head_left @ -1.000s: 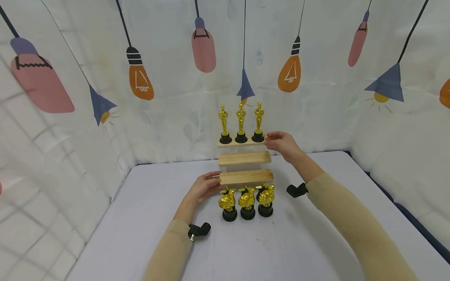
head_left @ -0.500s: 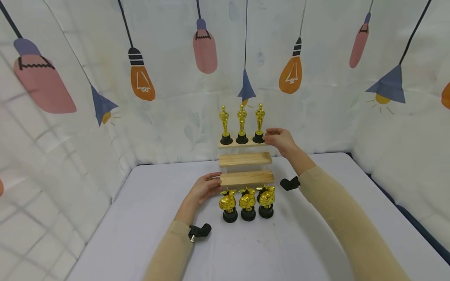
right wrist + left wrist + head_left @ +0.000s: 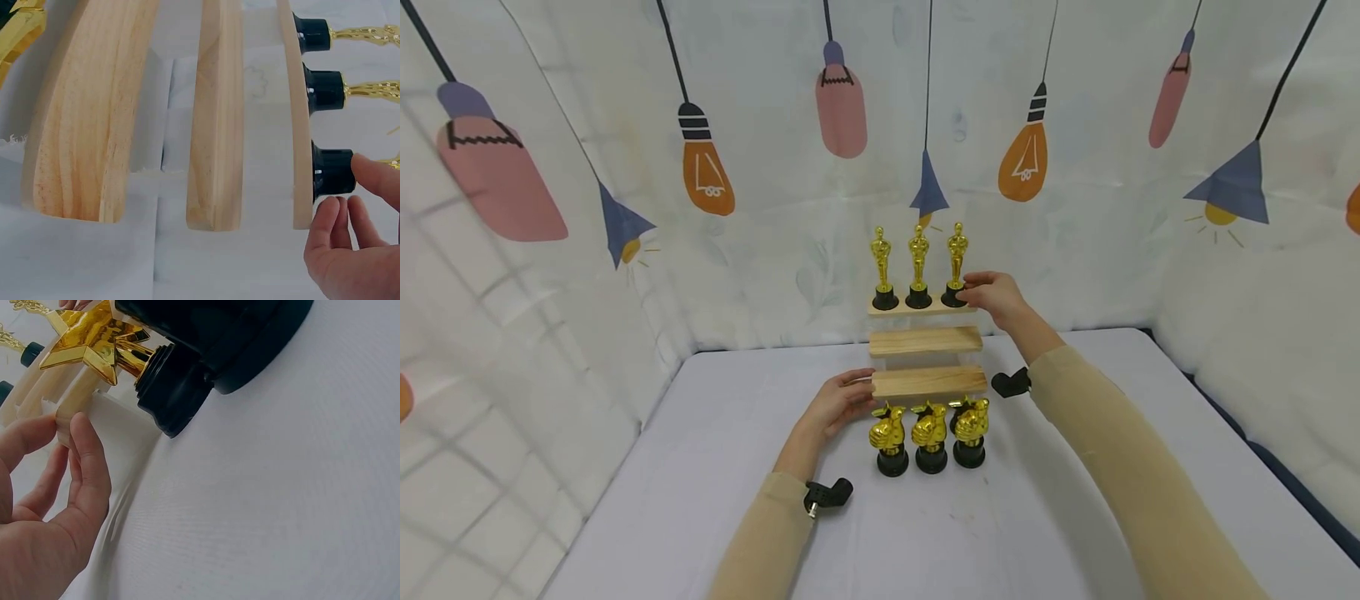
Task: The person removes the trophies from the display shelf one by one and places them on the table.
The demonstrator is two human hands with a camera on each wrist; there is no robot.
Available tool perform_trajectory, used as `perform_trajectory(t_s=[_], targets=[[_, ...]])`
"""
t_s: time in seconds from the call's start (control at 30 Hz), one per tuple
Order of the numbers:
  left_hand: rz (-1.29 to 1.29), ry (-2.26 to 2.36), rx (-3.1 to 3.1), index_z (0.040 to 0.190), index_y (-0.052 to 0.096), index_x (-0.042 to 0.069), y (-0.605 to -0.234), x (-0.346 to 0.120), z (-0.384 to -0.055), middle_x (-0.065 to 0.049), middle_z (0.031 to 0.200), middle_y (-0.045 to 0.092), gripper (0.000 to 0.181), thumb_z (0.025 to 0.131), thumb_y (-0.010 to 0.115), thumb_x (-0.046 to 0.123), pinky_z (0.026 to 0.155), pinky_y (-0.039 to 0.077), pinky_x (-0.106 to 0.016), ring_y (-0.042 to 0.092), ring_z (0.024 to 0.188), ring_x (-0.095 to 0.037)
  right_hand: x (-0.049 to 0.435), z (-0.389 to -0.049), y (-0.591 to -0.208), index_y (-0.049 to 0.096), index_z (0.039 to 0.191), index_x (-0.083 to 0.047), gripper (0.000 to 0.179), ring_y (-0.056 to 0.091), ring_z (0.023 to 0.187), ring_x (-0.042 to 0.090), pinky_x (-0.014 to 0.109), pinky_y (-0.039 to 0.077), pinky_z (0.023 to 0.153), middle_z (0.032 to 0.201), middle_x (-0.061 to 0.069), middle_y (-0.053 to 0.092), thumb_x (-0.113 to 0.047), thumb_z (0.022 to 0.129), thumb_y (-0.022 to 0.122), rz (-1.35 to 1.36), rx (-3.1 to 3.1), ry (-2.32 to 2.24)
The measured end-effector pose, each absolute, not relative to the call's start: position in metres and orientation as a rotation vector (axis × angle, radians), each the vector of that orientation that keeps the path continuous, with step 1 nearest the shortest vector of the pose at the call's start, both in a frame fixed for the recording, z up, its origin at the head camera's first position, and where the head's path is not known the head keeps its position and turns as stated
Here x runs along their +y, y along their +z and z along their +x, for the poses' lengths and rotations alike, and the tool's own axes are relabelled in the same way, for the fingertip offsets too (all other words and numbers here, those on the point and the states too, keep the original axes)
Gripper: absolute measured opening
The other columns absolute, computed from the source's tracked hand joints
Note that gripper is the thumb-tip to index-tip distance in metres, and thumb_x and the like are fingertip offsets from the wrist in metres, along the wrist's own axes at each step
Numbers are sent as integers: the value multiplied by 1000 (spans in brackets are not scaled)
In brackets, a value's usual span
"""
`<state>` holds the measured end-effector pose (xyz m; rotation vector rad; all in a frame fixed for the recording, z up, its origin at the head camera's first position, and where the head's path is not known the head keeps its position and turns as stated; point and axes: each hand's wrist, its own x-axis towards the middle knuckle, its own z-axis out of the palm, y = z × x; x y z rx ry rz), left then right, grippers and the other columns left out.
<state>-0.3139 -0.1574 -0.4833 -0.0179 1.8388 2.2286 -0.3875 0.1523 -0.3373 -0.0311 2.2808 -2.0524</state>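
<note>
Statuettes (image 3: 918, 260) stood on the top shelf (image 3: 301, 144). The right hand (image 3: 996, 297) pinched one base (image 3: 333, 172), the left hand (image 3: 833, 402) the lowest shelf (image 3: 928, 382).

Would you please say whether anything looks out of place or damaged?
Nothing looks toppled or spilled; the gold statuettes stand upright on the top shelf. Only the faint marks in front of the thumbs-up trophies look odd, since they interrupt the plain white table.
</note>
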Motion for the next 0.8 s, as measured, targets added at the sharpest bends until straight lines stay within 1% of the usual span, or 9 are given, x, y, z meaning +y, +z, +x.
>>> perform_trajectory(t_s=[0.33, 0.57, 0.8], targets=[[-37, 2228, 1840, 143, 55, -2, -483, -157, -313, -21, 133, 59, 48, 98, 68, 4, 84, 60, -33, 68, 100, -23, 149, -392, -337, 49, 150, -1, 57, 46, 134, 39, 48, 36, 116, 153, 19, 44, -6, 98, 70, -25, 2364, -1897], [-7, 2243, 1816, 144, 52, -5, -482, -157, -313, -21, 130, 59, 47, 99, 65, 1, 83, 60, -32, 68, 97, -21, 148, -390, -339, 51, 149, -5, 56, 42, 138, 40, 55, 33, 116, 155, 18, 42, -11, 98, 71, -29, 2416, -1851], [5, 2235, 1818, 145, 51, -6, -483, -157, -313, -21, 130, 59, 48, 99, 64, 1, 83, 59, -31, 67, 97, -21, 150, -390, -342, 52, 149, -4, 55, 42, 139, 40, 55, 32, 117, 153, 18, 44, -12, 98, 71, -61, 2436, -1833]])
